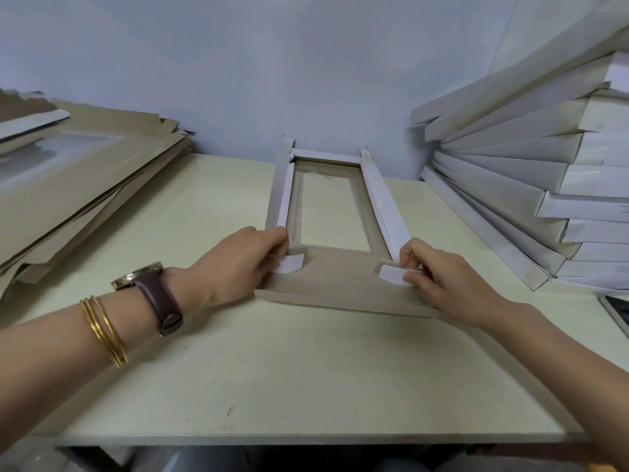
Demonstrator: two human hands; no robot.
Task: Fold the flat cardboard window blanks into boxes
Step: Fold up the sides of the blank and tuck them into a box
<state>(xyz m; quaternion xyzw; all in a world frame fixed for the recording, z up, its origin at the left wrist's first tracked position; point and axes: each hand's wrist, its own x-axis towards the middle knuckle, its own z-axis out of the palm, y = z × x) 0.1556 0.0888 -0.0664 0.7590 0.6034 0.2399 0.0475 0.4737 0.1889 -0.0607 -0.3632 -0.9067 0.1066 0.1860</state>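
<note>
Nearest, the left hand (238,264) and right hand (442,284) are each pinching a near corner of the blank (340,277), which is lying mid-table (306,369) with its side walls standing. It is looking light, stiff and easily creased, so the corners are offering the best hold. The stack (85,185) and boxes (510,199) are crowding both sides, leaving room nearer the person.

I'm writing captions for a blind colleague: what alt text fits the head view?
A left hand and a right hand pinch the near corner tabs of a half-folded window box on a pale table, its long side walls raised. Flat blanks are piled at left; folded boxes are stacked at right.
</note>
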